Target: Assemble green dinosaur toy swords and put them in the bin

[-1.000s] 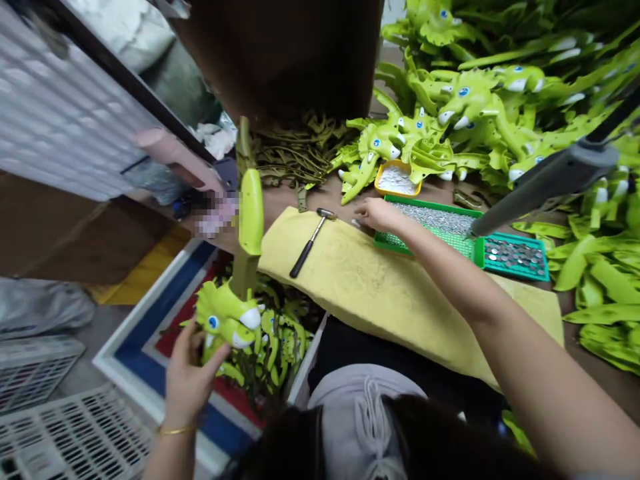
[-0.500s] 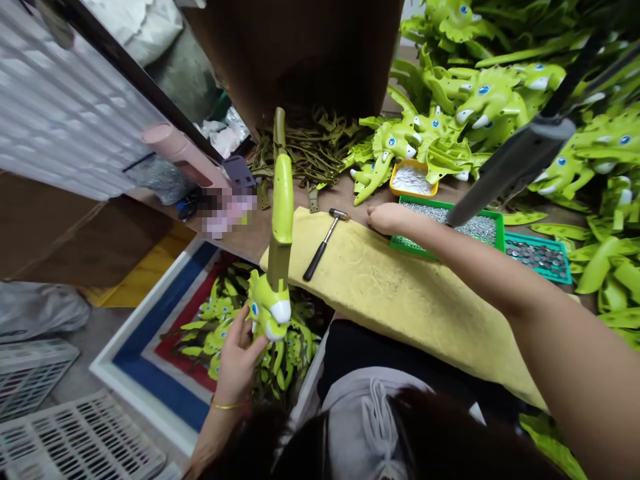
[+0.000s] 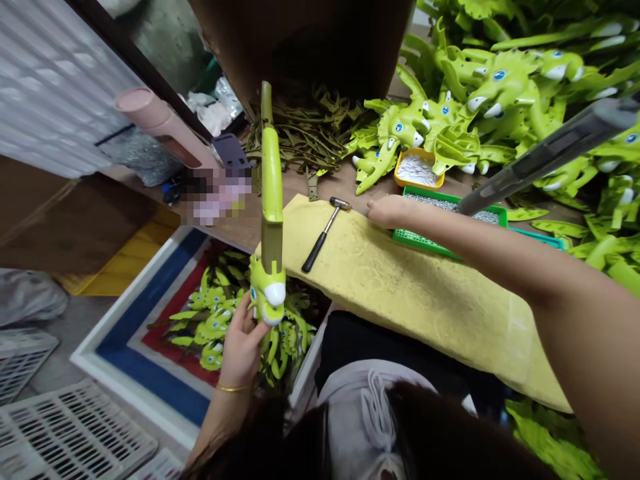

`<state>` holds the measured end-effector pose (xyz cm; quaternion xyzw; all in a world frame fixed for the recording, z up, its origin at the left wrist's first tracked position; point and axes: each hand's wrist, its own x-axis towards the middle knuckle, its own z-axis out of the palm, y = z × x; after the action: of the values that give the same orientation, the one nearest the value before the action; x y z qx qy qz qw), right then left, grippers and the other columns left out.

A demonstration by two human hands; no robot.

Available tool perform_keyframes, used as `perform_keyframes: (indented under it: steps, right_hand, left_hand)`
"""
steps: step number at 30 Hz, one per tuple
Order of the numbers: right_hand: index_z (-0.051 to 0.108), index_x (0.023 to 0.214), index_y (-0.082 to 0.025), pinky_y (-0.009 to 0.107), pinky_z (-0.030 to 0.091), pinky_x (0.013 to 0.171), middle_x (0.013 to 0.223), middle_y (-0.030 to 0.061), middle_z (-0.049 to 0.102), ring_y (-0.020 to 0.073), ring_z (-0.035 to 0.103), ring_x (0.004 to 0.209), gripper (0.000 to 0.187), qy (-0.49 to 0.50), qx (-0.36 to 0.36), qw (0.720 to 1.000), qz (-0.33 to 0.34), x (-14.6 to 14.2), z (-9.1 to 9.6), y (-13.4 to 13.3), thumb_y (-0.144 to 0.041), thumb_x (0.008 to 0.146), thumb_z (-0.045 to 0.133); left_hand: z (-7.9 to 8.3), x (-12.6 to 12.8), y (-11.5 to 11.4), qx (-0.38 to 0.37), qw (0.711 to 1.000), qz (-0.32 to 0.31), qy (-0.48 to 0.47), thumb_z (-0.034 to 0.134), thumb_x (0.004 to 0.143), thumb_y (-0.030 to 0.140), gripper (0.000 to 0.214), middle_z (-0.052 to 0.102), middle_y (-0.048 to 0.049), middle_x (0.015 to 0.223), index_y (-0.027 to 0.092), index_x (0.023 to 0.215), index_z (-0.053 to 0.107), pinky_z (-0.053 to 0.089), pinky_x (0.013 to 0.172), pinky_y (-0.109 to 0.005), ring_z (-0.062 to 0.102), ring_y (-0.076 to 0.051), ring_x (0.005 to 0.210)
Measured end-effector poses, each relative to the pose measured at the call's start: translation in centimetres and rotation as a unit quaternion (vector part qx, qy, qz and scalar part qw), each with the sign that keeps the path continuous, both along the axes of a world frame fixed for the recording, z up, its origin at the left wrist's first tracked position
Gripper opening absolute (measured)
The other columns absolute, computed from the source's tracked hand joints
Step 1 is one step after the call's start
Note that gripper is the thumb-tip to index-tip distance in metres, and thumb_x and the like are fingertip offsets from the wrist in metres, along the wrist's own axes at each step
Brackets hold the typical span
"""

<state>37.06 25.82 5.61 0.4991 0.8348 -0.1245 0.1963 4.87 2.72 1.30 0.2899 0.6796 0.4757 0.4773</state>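
My left hand [image 3: 243, 343] is closed around the head end of a lime-green toy dinosaur [image 3: 271, 177], which has blue eyes, white horn and mouth parts and an olive strip along its body. The toy stands upright in the hand, over a box of similar toys [image 3: 213, 327]. My right hand [image 3: 387, 211] has its fingers curled in at the left end of a green tray [image 3: 420, 244] of small metal pieces. Whatever the fingers hold, if anything, is hidden. A hammer [image 3: 325, 235] with a black handle lies on the yellow padded cloth [image 3: 400, 287], left of that hand.
Olive strips [image 3: 310, 137] are heaped at the back, beside a pile of green toy shells [image 3: 505, 87]. A yellow dish [image 3: 417, 168] holds white pieces. A grey pole [image 3: 540, 157] slants over the green tray. White crates [image 3: 75, 427] stand on the floor at left.
The view has shifted slightly, and the toy appears a little higher and farther left, still in my left hand. My right hand stays by the green tray.
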Motion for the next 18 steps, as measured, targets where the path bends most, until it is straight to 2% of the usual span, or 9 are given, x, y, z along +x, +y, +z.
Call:
perform_keyframes:
  steps: [4,10,15,18]
  right_hand:
    - [0.061,0.121,-0.004,0.037,0.048,0.077,0.101,0.0237,0.071,0.0304,0.067,0.096,0.042,-0.049,-0.003,0.999,-0.001,-0.9,0.1,-0.3,-0.017,0.084,0.044]
    - [0.065,0.114,-0.006,0.034,0.048,0.078,0.1,0.0228,0.07,0.0265,0.067,0.096,0.036,-0.046,0.018,0.999,0.021,-1.2,0.4,-1.2,-0.016,0.087,0.042]
    - [0.07,0.104,-0.006,0.034,0.047,0.08,0.105,0.0233,0.068,0.0259,0.066,0.099,0.036,-0.023,0.037,0.998,0.039,-0.8,-0.1,-2.1,-0.01,0.087,0.038]
    - [0.071,0.102,-0.006,0.034,0.048,0.078,0.104,0.0234,0.068,0.0278,0.066,0.099,0.037,-0.003,0.065,0.998,0.023,-0.8,-0.5,-2.4,-0.01,0.087,0.037]
  left_hand:
    - [0.3,0.0,-0.1,-0.005,1.0,0.01,-0.004,0.087,0.05,0.044,0.095,0.059,-0.0125,0.135,0.021,0.134,0.051,0.041,0.111,-0.043,0.047,-0.034,0.134]
    - [0.4,0.0,-0.3,-0.004,1.0,0.013,0.0,0.086,0.051,0.045,0.09,0.062,-0.0111,0.131,0.023,0.132,0.054,0.044,0.109,-0.043,0.051,-0.034,0.131]
    - [0.4,0.3,-0.1,0.0,1.0,0.006,-0.003,0.086,0.053,0.041,0.084,0.063,-0.0095,0.13,0.022,0.13,0.055,0.048,0.103,-0.036,0.056,-0.03,0.125]
    - [0.6,0.5,0.4,0.008,1.0,0.01,-0.019,0.087,0.052,0.038,0.08,0.066,-0.0082,0.123,0.021,0.125,0.057,0.05,0.096,-0.03,0.06,-0.025,0.116]
